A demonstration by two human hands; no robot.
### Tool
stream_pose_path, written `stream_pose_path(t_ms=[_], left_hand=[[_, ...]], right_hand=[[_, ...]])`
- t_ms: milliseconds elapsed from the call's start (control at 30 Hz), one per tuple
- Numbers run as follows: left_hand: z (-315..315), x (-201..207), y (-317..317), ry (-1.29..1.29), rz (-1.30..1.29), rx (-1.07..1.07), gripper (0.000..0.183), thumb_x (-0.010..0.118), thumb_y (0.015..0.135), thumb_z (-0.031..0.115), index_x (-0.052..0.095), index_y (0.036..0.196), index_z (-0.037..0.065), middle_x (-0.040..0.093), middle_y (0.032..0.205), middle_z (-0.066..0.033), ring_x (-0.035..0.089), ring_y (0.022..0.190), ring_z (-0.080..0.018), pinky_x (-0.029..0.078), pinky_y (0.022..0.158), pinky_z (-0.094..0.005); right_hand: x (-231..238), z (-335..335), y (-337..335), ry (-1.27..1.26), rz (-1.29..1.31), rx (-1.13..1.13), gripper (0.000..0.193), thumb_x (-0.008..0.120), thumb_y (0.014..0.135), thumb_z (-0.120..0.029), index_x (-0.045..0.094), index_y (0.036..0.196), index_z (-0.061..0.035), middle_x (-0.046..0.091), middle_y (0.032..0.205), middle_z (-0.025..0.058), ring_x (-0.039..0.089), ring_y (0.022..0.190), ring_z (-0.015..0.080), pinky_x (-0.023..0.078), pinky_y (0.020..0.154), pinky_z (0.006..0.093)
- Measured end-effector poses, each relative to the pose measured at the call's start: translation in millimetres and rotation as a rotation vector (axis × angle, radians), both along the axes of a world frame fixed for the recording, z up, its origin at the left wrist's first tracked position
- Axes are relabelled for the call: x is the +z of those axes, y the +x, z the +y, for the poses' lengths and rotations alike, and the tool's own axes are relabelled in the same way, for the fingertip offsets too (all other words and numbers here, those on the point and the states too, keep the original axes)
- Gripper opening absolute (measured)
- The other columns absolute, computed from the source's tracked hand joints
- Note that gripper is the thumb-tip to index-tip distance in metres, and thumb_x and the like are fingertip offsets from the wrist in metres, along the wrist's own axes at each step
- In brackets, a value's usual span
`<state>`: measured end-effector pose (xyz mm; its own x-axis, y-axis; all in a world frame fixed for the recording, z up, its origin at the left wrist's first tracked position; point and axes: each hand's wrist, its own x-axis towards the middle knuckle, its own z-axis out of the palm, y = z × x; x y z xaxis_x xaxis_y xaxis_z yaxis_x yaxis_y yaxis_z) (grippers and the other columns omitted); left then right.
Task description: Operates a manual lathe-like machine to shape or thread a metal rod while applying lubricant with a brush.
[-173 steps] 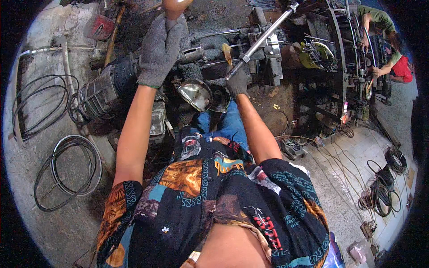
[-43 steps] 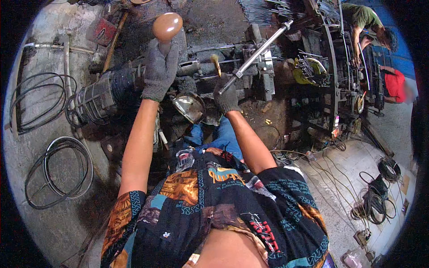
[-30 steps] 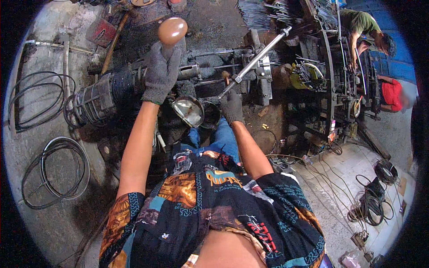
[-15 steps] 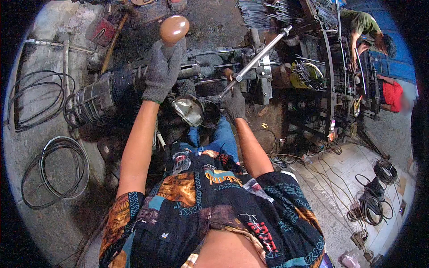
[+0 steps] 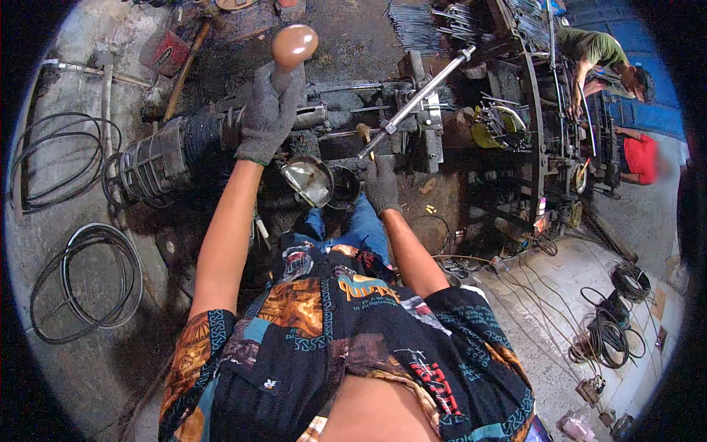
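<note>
My left hand (image 5: pixel 269 114), in a dark grey knit glove, is closed around the upper part of a lever just below its large shiny brown knob (image 5: pixel 294 47). Lower and to the right, my gloved right hand (image 5: pixel 382 184) is beside a dark, greasy machine (image 5: pixel 302 140). Its fingers point away from me and look pressed together, with a small yellowish tip showing at their ends; what this is cannot be made out. Just beyond them slants a silver metal bar (image 5: pixel 423 96) with a collar, apart from the hand. A small tan knob (image 5: pixel 364 131) stands beside the bar.
A round metal cup-like part (image 5: pixel 309 183) sits near my knees. Rods fill a yellow container (image 5: pixel 501 125) at right; more metal rods (image 5: pixel 420 26) lie behind. Cable coils (image 5: pixel 88 276) are at left. At far right a person in a green shirt (image 5: pixel 593 46) bends over another machine.
My right hand has drawn back toward me, away from the lower end of the silver bar. My left hand stays on the lever, shifted slightly to the right in view.
</note>
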<state>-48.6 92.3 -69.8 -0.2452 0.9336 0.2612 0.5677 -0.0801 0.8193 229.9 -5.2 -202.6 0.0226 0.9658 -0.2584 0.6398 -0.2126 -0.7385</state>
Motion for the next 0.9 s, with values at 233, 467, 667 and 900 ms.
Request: stream_pose_path(t_ms=[233, 467, 667, 900], left_hand=[[-1, 6, -2, -0.062, -0.016, -0.052, 0.042, 0.065, 0.098, 0.022, 0.048, 0.129, 0.0, 0.062, 0.108, -0.0141, 0.061, 0.098, -0.0235, 0.049, 0.088, -0.0395], [1, 6, -3, -0.024, -0.033, -0.085, 0.044, 0.066, 0.097, 0.024, 0.046, 0.129, 0.001, 0.061, 0.109, -0.0152, 0.061, 0.1, -0.0257, 0.049, 0.089, -0.0406], [4, -5, -8, 0.04, 0.013, -0.075, 0.044, 0.067, 0.096, 0.024, 0.046, 0.127, 0.001, 0.06, 0.11, -0.0169, 0.062, 0.1, -0.0281, 0.049, 0.088, -0.0408], [0, -3, -19, -0.011, -0.01, -0.105, 0.039, 0.069, 0.094, 0.024, 0.053, 0.123, 0.003, 0.064, 0.103, -0.015, 0.065, 0.096, -0.0268, 0.05, 0.085, -0.0403]], right_hand=[[39, -21, -36, 0.255, 0.006, 0.461, 0.042, 0.062, 0.091, -0.01, 0.056, 0.132, -0.004, 0.06, 0.123, 0.026, 0.058, 0.115, 0.0427, 0.048, 0.099, 0.0471], [11, -21, -68, 0.257, -0.194, 0.704, 0.038, 0.059, 0.091, -0.018, 0.057, 0.127, -0.0064, 0.062, 0.109, 0.0258, 0.062, 0.099, 0.0446, 0.052, 0.086, 0.052], [20, -17, -74, 0.167, -0.225, 0.752, 0.037, 0.064, 0.086, -0.022, 0.062, 0.119, -0.0049, 0.06, 0.106, 0.0252, 0.058, 0.101, 0.0446, 0.047, 0.086, 0.0522], [-6, -8, -16, 0.297, -0.054, 0.502, 0.035, 0.07, 0.085, -0.018, 0.065, 0.117, -0.0055, 0.062, 0.107, 0.0223, 0.058, 0.105, 0.0418, 0.049, 0.089, 0.0479]])
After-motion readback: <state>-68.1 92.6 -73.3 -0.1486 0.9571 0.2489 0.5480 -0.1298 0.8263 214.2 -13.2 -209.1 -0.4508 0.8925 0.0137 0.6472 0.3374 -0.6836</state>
